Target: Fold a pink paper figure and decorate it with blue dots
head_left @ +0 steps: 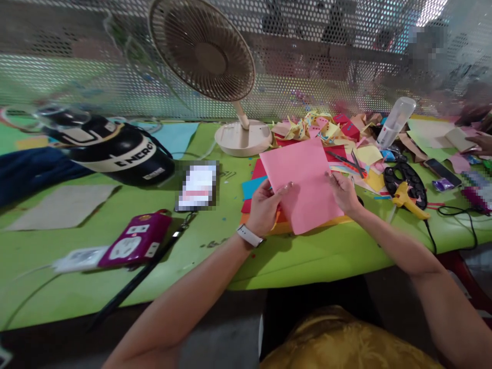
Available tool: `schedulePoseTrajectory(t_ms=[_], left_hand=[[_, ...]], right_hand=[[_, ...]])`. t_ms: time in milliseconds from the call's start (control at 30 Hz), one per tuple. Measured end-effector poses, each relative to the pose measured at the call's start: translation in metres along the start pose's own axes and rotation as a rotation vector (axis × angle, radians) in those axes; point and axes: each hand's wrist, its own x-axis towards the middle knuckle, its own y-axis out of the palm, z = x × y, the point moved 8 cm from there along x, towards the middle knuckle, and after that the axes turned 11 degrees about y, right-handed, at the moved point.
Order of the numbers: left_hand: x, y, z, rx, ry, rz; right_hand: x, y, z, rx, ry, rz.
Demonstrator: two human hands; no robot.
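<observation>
pink paper (303,179), left hand (266,207) and right hand (342,192) each pinching it, above green table (215,264)

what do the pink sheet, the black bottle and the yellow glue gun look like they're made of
Pink sheet: matte paper or thin card, slightly bowed.
Black bottle: probably coated metal, judging by its glossy highlights.
Glue gun: likely plastic, evenly yellow.

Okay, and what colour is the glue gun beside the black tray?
The glue gun is yellow; it shows best in the head view.
</observation>
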Motion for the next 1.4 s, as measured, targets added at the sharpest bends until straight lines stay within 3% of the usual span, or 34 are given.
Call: schedulePoseTrajectory(t_ms=[467,667,933,1067,1133,1200,1300,1333,1400], left_hand=[[0.004,-0.003,0.006,0.073,-0.12,-0.006],[0.007,0.0,0.007,0.122,-0.109,0.099],[0.018,0.004,-0.012,0.251,-0.021,0.199],[0.027,0.009,-0.042,0.326,0.073,0.207],[0.032,0.015,-0.063,0.399,0.123,0.237],[0.033,0.026,-0.087,0.541,0.232,0.296],[0.024,0.053,-0.119,0.797,0.469,0.387],[0.02,0.062,-0.123,0.86,0.517,0.399],[0.01,0.076,-0.128,0.918,0.556,0.381]], right_hand=[[0.008,-0.015,0.002,-0.025,-0.057,-0.078],[0.013,-0.023,0.0,-0.014,-0.065,-0.129],[0.023,-0.028,-0.005,0.038,-0.052,-0.103],[0.032,-0.054,-0.005,0.142,-0.017,-0.212],[0.021,-0.072,0.018,0.108,-0.155,-0.346],[-0.002,-0.073,0.058,-0.046,-0.395,-0.395],[-0.046,-0.026,0.114,-0.469,-0.771,-0.145],[-0.056,-0.008,0.124,-0.606,-0.822,-0.067],[-0.069,0.013,0.137,-0.775,-0.88,-0.043]])
